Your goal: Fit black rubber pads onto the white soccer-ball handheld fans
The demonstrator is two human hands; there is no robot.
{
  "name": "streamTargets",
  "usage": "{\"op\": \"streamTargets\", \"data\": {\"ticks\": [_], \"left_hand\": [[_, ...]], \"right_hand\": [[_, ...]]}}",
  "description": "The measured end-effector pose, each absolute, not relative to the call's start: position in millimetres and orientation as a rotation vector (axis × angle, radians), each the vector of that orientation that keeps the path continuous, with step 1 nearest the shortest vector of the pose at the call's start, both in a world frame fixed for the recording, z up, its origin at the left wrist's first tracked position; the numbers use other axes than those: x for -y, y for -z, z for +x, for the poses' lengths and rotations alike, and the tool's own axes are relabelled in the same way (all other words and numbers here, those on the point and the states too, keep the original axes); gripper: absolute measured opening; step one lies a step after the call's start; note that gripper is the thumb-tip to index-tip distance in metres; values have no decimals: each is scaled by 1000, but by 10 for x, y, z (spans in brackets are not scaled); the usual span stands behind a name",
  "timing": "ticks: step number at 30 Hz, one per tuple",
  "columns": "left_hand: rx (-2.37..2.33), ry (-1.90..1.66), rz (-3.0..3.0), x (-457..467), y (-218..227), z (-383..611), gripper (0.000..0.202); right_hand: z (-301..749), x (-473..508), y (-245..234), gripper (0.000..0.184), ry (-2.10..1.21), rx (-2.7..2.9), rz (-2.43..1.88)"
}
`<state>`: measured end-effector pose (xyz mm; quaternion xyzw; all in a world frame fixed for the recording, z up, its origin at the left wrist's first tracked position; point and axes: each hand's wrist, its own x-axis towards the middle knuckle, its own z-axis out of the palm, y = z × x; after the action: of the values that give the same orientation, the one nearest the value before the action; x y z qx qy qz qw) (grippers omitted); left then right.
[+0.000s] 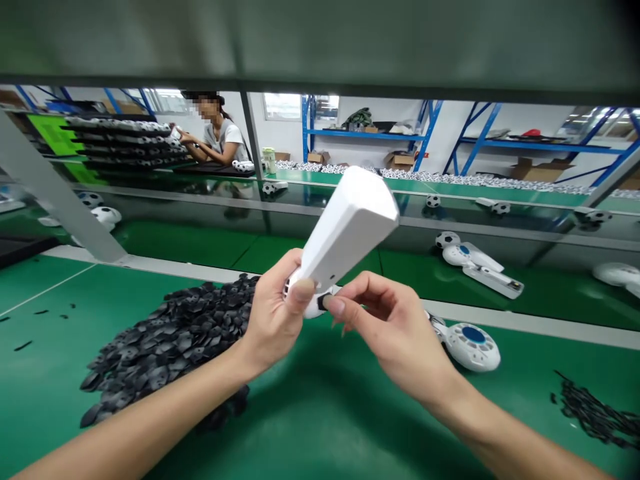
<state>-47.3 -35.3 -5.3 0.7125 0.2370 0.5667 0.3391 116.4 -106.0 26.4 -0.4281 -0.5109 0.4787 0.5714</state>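
**Tip for fiddly black bits: brace the unit, keep the pinch small**

So the white unit (350, 220) is up in the air above the green tabletop (310, 413), handle end tipped up and away. The left hand (275, 320) has its fingers wrapped round the lower end, thumb across the near side. The right hand (395, 320) has thumb and index drawn in to a narrow pinch at a black piece (323, 303), right against that low end. Can't tell if it's fully seated, the fingertips hide too much.

IMO the left hand should do the bracing here so nothing twists under the push. I'd hold the piece by its edge, line it up first, then press evenly. Forcing one side could leave it crooked. The pile of black pieces (185, 340) is handily close by on the left.
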Motion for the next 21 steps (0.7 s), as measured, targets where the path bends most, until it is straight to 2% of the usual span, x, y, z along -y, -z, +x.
{"op": "streamTargets", "data": {"ticks": [8,15,21], "left_hand": [[-605,-1507,1895,379,69,-458,65],[-600,-1562,1983,376,35,-449,61],[-547,-1581,2286,376,-101,-495,56]], "right_hand": [[1053,1091,-159,46,-1079,1152,-960],[1129,1033,-228,36,-1198,1156,-942],[1160,991,-199,34,-1251,1134,-975]]}}
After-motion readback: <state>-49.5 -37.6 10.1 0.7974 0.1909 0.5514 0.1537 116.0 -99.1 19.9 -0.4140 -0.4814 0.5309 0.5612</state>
